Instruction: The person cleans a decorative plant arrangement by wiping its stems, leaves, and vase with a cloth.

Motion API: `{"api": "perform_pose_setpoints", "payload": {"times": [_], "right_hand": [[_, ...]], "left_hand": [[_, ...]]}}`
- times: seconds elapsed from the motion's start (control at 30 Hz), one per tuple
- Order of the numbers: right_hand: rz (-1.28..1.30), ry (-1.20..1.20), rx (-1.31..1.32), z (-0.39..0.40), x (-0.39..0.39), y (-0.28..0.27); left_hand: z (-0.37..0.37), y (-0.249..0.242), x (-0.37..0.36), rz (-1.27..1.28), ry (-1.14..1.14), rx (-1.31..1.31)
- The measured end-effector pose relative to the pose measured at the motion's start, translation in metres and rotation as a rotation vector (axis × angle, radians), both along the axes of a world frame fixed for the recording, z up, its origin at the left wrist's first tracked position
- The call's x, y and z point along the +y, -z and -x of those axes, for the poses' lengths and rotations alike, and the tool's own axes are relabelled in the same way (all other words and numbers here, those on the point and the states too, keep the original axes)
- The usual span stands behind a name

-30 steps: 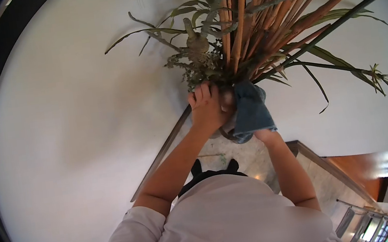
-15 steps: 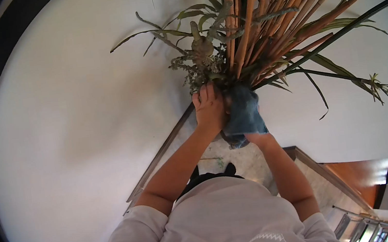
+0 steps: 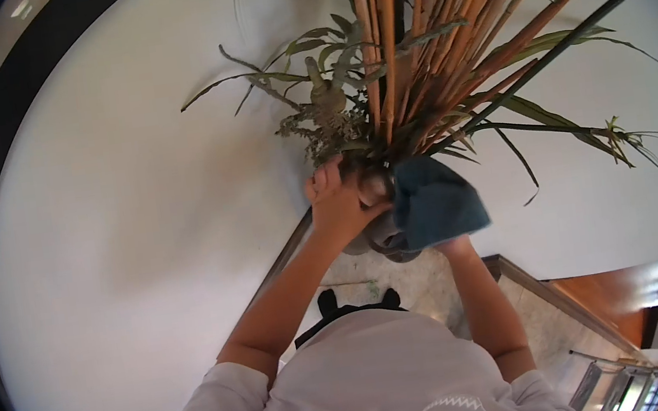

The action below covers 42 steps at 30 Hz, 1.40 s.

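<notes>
A dark, glossy vase (image 3: 376, 187) holds a tall bundle of brown sticks (image 3: 453, 39) and leafy stems. My left hand (image 3: 339, 208) grips the vase's left side near the top, fingers curled over it and thumb across the front. On the vase's right side hangs a blue-grey cloth (image 3: 438, 203), held by my right hand (image 3: 456, 247). The cloth covers most of that hand, so its fingers are hidden. A knobbly greenish branch (image 3: 327, 97) and small dried foliage stand just above my left fingers.
A white wall (image 3: 110, 184) rises behind the vase and to both sides. Long thin leaves (image 3: 577, 133) reach out to the right. Below are the stone-like floor (image 3: 342, 274), my feet in black and a wooden baseboard. An orange-brown wooden surface (image 3: 607, 294) shows at lower right.
My left hand has shifted left and slightly down on the vase, with its thumb now spread across the front. The cloth has swung outward to the right, uncovering more of the vase.
</notes>
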State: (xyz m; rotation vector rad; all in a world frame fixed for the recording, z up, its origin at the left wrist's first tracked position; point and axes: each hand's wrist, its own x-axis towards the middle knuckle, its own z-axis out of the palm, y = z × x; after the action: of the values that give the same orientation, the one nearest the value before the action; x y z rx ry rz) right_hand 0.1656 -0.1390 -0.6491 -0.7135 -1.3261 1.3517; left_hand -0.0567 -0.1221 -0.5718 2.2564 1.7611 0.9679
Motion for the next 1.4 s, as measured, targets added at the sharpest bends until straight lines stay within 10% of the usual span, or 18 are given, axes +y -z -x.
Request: {"api": "perform_pose_setpoints", "payload": {"times": [0.03,0.13,0.5,0.73,0.97,1.1,1.3,1.4], "right_hand": [[0.216,-0.064,0.553,-0.020,-0.011,0.025],[-0.122,0.084,0.281,0.002,-0.031,-0.035],[0.022,0.103,0.546,-0.019,-0.094,-0.012],[0.346,0.376,0.431,-0.044,-0.130,0.064],[-0.520,0.657,-1.146,0.033,-0.071,0.088],[0.059,0.185,-0.479,0.074,-0.043,0.120],[-0.091,0.230,-0.487,0.110,-0.030,0.114],[-0.683,0.566,-1.209,0.109,-0.024,0.109]], "left_hand": [[0.004,-0.001,-0.003,-0.017,0.028,-0.032],[-0.003,-0.016,-0.013,0.011,0.217,-0.153],[-0.056,-0.015,-0.031,0.104,0.502,-0.136],[-0.014,-0.007,-0.008,-0.145,0.135,-0.182],[0.044,0.098,-0.010,0.350,-0.088,-0.603],[0.018,0.098,-0.021,0.560,-0.014,-0.776],[0.009,0.105,-0.022,0.398,-0.045,-0.721],[0.020,0.121,-0.015,0.454,0.022,-0.848]]}}
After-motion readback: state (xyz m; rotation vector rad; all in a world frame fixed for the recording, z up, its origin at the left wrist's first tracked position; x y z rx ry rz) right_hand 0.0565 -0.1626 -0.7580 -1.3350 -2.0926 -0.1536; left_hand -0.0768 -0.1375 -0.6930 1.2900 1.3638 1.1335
